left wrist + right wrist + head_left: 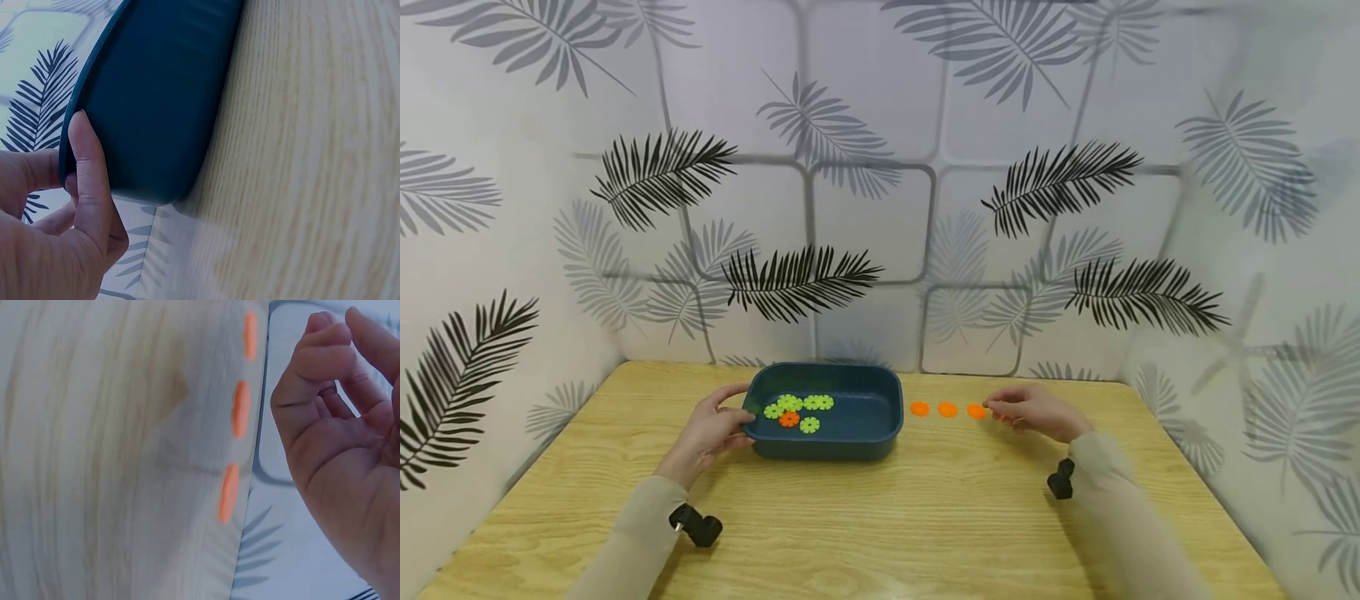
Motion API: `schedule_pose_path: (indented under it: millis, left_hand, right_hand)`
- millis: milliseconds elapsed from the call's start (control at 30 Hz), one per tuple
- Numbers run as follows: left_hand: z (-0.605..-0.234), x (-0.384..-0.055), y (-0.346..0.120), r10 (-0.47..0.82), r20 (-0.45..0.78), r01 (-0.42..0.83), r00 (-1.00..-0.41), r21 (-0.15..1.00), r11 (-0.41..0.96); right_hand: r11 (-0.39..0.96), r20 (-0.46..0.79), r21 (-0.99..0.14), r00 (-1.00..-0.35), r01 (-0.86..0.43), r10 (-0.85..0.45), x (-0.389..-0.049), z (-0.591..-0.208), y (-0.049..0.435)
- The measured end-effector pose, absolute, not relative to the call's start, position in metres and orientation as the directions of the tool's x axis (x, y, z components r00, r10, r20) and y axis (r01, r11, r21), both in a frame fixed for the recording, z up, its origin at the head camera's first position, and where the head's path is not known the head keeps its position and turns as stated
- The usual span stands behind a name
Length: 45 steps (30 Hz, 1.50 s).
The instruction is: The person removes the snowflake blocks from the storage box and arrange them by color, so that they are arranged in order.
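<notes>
Clearly, the broadest risk lies with the wooden table (865, 525): its surface looks smooth, so the discs on it could skate away if nudged sideways. Next comes the blue tray (820, 451), standing upright on the tabletop left of centre; the left hand (711, 429) pinches its left rim, thumb and fingers on either side of the wall, and a careless pull or lift there could tip it or drag it out of place. The right hand (1033, 411) is at the far end of the row, its fingers bent; in the right wrist view a gap shows between the tips and no disc is visible there, though I cannot tell whether they touch one. Descending flat onto such thin pieces, those fingertips might slide over an edge or push it into its neighbour. The orange discs (947, 409) lie in a line right of the tray, near the table's back edge, so a hard shove could send one toward the wall. Smallest of all, the green flower pieces (809, 425) and one orange flower piece (789, 419) sit loose inside the tray and could shift if it jerks.
</notes>
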<state>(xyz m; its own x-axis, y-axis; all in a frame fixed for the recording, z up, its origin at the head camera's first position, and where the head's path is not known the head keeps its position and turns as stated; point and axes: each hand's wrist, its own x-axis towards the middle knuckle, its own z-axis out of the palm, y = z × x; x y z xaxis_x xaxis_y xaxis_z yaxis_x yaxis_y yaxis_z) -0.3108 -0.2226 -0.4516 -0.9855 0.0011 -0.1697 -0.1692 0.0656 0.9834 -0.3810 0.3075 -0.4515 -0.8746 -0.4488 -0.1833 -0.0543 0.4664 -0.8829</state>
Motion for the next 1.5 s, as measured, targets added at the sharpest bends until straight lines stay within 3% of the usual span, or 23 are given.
schedule_pose_path:
  millis: [633,1100,1500]
  left_hand:
    - [-0.452,-0.311,-0.220,0.004,-0.166,-0.165,-0.986,0.984,0.068]
    - [-0.450,-0.308,-0.219,-0.011,-0.177,-0.178,-0.984,0.982,0.070]
    - [-0.449,-0.308,-0.219,-0.007,-0.166,-0.166,-0.986,0.984,0.069]
  right_hand:
    - [0.275,0.004,-0.941,-0.816,-0.199,-0.578,-0.359,-0.436,0.202]
    - [0.262,0.062,-0.922,-0.778,-0.284,-0.625,-0.355,-0.429,0.144]
    - [0.302,0.035,-0.910,-0.781,-0.282,-0.624,-0.363,-0.426,0.111]
